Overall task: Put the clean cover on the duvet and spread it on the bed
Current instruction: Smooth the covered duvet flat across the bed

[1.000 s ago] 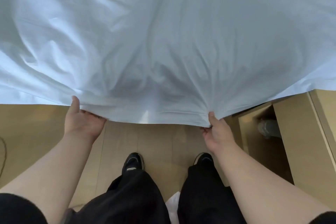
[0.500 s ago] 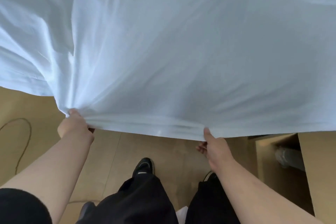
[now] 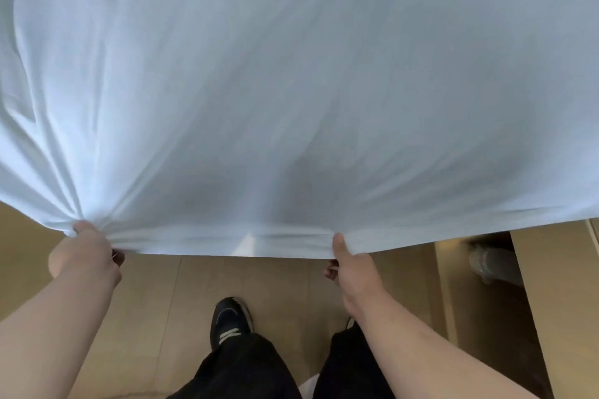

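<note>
Where gathered into folds, smooth white cover.

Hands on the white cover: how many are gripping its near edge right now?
2. The left hand pinches the bunched edge of the cover at lower left; the right hand grips the same edge right of centre, thumb on top.

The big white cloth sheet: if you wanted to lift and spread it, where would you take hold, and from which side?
Probably along the near hem of the white cloth sheet, from the standing side, thumbs on top. That edge hangs free over the tan wooden floor, and the left hand and right hand pinch it there, well apart, so the cloth fans out taut between them.
</note>
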Motion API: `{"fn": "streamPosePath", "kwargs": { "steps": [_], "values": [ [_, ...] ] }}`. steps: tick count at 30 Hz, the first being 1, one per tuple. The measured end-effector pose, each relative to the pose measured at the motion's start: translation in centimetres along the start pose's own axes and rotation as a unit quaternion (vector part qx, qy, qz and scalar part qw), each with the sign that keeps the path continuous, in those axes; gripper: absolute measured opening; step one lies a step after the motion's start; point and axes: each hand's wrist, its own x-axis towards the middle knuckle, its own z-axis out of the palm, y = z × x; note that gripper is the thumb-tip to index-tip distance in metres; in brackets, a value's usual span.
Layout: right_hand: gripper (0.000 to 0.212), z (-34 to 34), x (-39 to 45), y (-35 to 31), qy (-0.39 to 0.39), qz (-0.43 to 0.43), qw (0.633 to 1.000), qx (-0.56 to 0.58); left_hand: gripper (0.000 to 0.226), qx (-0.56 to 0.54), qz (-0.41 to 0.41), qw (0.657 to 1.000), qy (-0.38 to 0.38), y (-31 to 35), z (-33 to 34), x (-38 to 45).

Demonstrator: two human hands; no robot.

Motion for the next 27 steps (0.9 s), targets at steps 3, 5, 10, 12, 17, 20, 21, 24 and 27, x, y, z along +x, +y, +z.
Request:
{"fn": "streamPosePath", "kwargs": {
  "steps": [3,5,10,12,17,20,21,24,27],
  "values": [
    [0.047,0.3,1.4,0.3,-0.025,0.026,0.999,0.001,0.061,0.055,0.028,0.998,0.018,-0.5,1.1,1.6],
    [0.049,-0.1,1.5,-0.4,-0.032,0.051,0.998,-0.011,0.054,0.103,0.029,0.994,0.014,0.1,2.1,0.7],
    [0.039,-2.1,-4.2,-3.9,-0.023,0.091,0.987,-0.132,0.045,0.231,-0.065,0.970,-0.028,2.5,0.7,-3.7],
    [0.034,-3.1,-7.1,-6.3,-0.042,0.073,0.972,-0.220,0.029,0.310,-0.007,0.950,-0.031,4.3,-1.5,-6.6],
    [0.013,-4.1,-10.7,-17.9,0.011,-0.098,0.929,-0.357,0.025,0.448,0.166,0.871,-0.115,9.2,-5.0,-15.2],
    [0.019,-3.4,-10.6,-24.5,0.039,-0.177,0.893,-0.412,0.028,0.509,0.250,0.807,-0.166,13.3,-3.3,-17.4],
    [0.028,-2.9,-10.3,-26.3,0.048,-0.198,0.878,-0.433,0.037,0.515,0.297,0.785,-0.176,14.8,-2.3,-17.7],
    [0.050,0.3,-8.9,-30.4,0.056,-0.218,0.835,-0.502,0.049,0.526,0.432,0.706,-0.194,20.1,1.5,-17.2],
    [0.067,4.9,-6.4,-31.3,0.051,-0.188,0.798,-0.570,0.062,0.622,0.500,0.555,-0.234,24.6,4.9,-12.5]
  ]
}}
